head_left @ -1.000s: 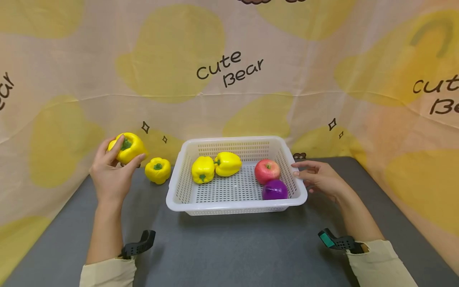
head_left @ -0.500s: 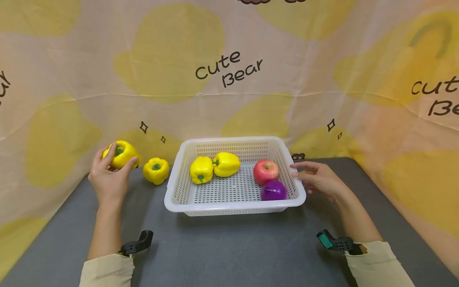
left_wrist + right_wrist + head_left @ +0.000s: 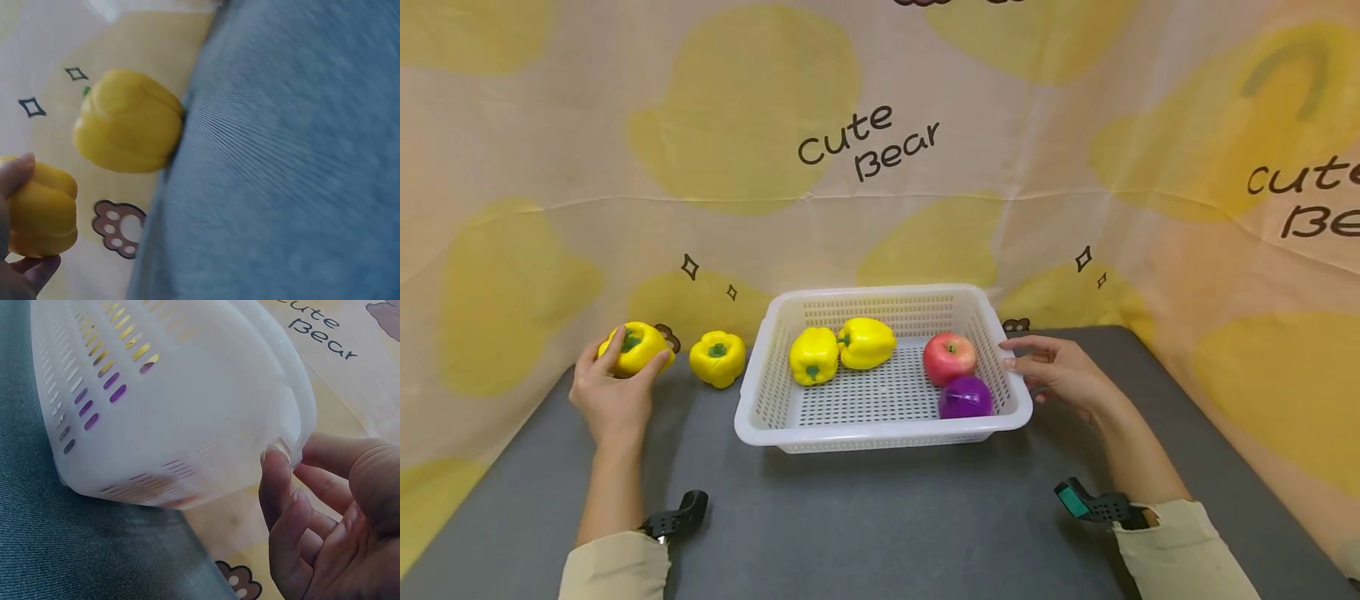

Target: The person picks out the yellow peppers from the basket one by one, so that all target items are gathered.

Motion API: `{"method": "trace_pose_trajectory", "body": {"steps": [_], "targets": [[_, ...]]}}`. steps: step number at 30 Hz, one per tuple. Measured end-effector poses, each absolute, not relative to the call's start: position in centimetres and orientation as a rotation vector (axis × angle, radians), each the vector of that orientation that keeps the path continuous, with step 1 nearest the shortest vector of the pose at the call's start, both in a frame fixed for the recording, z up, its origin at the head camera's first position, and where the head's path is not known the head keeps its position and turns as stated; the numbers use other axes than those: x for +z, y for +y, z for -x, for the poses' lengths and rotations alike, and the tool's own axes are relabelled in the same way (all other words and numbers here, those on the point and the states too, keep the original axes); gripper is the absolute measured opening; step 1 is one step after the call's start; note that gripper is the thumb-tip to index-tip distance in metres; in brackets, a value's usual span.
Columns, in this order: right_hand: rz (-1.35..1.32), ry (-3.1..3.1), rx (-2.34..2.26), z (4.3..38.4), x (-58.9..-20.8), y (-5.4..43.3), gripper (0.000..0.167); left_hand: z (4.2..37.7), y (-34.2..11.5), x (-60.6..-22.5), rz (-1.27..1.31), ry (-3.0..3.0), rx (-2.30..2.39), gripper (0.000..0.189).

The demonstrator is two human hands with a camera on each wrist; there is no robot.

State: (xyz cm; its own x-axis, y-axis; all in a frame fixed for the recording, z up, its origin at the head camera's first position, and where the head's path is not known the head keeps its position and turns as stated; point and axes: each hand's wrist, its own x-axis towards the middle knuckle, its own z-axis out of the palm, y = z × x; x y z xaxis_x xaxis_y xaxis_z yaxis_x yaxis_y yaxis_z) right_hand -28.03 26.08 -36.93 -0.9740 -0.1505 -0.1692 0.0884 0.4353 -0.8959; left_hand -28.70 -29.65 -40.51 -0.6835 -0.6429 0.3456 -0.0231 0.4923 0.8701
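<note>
In the head view my left hand [image 3: 613,396] grips a yellow bell pepper [image 3: 638,348], thumb on one side and fingers on the other, its green stem up. The left wrist view shows this held pepper [image 3: 45,212] apart from the grey tabletop. Just right of it, a second yellow bell pepper [image 3: 717,359] stands on the table. My right hand [image 3: 1063,375] pinches the right rim of a white plastic basket [image 3: 880,432]. Inside lie two yellow bell peppers, one at left [image 3: 814,357] and one beside it [image 3: 867,342], plus a red apple [image 3: 950,358] and a purple ball-shaped item [image 3: 966,397].
A patterned cloth [image 3: 880,233] hangs behind the table and along its sides. The grey tabletop [image 3: 865,525] stretches in front of the basket. A black wrist strap [image 3: 677,515] sits on the left arm, another strap [image 3: 1101,504] on the right.
My left hand has lowered the yellow bell pepper and moved slightly left. The whole head view has shifted a little. My right hand stays at the basket's rim.
</note>
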Motion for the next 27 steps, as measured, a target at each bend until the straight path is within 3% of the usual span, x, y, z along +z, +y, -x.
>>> {"method": "trace_pose_trajectory", "body": {"steps": [27], "targets": [[0.056, 2.466, -1.563, 28.2, -36.9, 26.0, 0.056, 29.5, -30.1, -44.5, -0.511, -2.209, -1.217, 0.061]]}}
